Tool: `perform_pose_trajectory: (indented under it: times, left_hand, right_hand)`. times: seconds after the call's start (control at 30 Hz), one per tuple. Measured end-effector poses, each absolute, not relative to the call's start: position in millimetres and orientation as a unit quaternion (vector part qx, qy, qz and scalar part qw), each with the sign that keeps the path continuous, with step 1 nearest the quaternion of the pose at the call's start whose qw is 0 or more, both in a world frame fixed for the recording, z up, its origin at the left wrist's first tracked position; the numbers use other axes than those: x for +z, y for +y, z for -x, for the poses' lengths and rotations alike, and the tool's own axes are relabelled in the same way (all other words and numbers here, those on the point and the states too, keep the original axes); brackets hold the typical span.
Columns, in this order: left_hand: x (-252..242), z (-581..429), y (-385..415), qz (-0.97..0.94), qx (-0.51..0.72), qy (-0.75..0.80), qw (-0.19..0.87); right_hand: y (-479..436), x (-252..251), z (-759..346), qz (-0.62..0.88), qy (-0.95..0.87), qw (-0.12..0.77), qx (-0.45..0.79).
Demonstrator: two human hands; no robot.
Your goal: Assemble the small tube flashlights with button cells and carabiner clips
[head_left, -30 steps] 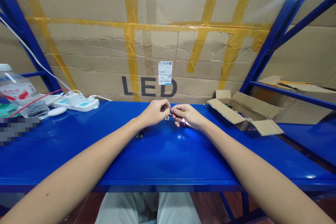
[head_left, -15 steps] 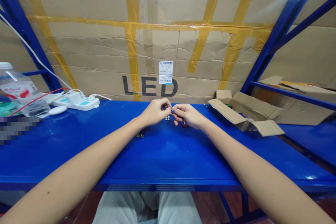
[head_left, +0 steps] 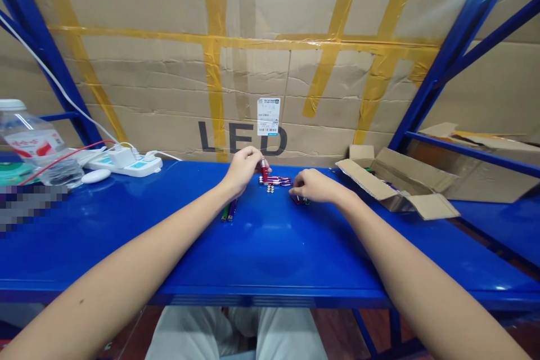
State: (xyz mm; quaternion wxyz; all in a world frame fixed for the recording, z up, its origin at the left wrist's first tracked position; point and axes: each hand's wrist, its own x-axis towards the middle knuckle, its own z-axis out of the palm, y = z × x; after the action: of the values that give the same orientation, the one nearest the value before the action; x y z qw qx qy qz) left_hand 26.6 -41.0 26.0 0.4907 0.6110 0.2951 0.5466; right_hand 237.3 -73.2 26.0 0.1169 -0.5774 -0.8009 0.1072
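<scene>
My left hand is closed on a small red metal tube with a silver tip, held upright above the blue table. Below it lies a row of red and purple metal tubes. Several tiny silver button-like pieces are grouped just in front of that row. My right hand has its fingers curled down at a small pile of red and green tubes; what its fingertips pinch is hidden. Green and purple tubes lie side by side beneath my left wrist.
An open cardboard box with small items inside stands at the right. On the left are a white power strip, a white oval object and a plastic bottle. A large taped cardboard sheet closes off the back.
My hands were together at the middle and have moved apart. The left lifted slightly with the red tube; the right moved right and down to the pile. The row of tubes is now uncovered.
</scene>
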Motion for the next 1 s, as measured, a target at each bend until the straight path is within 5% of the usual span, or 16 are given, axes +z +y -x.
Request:
perform_pose_trajectory:
  times: [0.37, 0.57, 0.87, 1.0]
  left_hand:
    - [26.7, -34.2, -51.6, -0.623, 0.491, 0.322, 0.516]
    - [23.5, -34.4, -50.2, -0.639, 0.460, 0.342, 0.514]
    - [12.1, -31.6, -49.0, -0.802, 0.362, 0.390, 0.272]
    - [9.0, -31.4, -48.4, -0.833, 0.342, 0.367, 0.232]
  right_hand:
    - [-85.9, 17.2, -212.5, 0.565, -0.818, 0.071, 0.085]
    - [-88.8, 15.1, -208.6, 0.502, -0.843, 0.152, 0.118]
    - [-72.1, 3.6, -212.6, 0.490, -0.725, 0.363, 0.320]
    - [-74.3, 1.7, -205.0, 0.449, -0.709, 0.370, 0.398]
